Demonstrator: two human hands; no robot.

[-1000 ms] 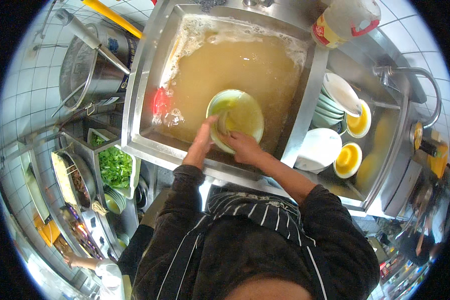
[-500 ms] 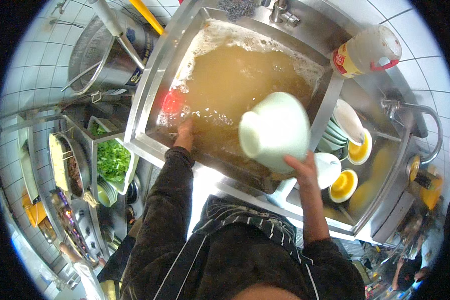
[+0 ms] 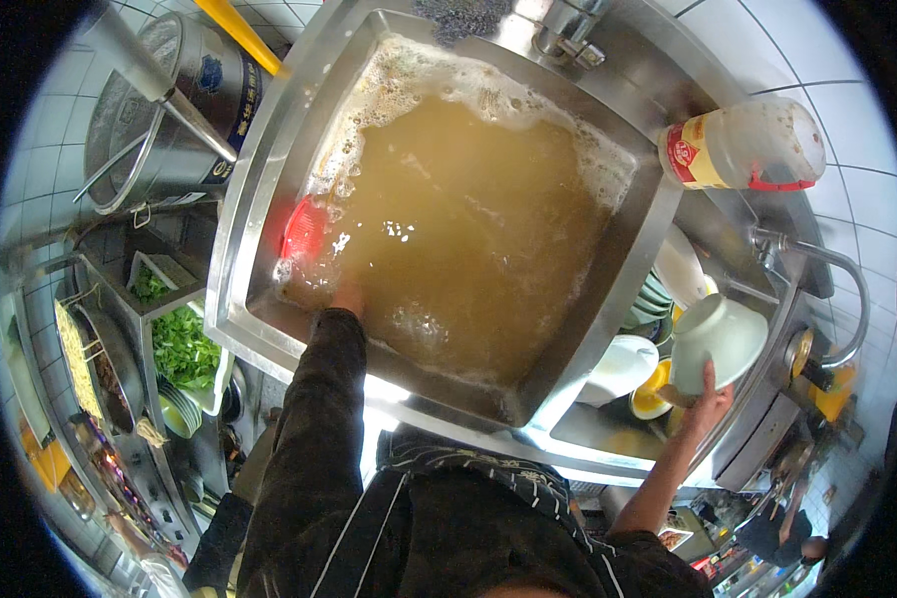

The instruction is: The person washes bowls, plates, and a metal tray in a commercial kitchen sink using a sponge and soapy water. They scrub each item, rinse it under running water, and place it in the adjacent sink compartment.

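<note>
One bowl [image 3: 720, 344] fills your curled right hand [image 3: 710, 407]; clear the right basin's edge [image 3: 608, 458]. Your left hand [image 3: 348, 296] is submerged, grip hidden.

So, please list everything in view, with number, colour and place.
Held bowl: one, pale green, above right basin
Large sink: one, silver, centre, holding brown water
Stacked bowls: several, pale green, right basin
White bowls: at least two, right basin
Yellow-centred bowl: one clearly, right basin
Plastic jug: one, translucent, red-handled, upper right
Red object: one, left in sink
Taps: two, silver, top, right
Pot: one, metallic, upper left
Poles: two, yellow and grey, upper left
Leafy greens: two containers, green, left
Other people: at least two, blurred, lower corners
Apron: one, striped black, bottom
Left hand: one, mostly underwater
Right hand: one, holding bowl
</note>
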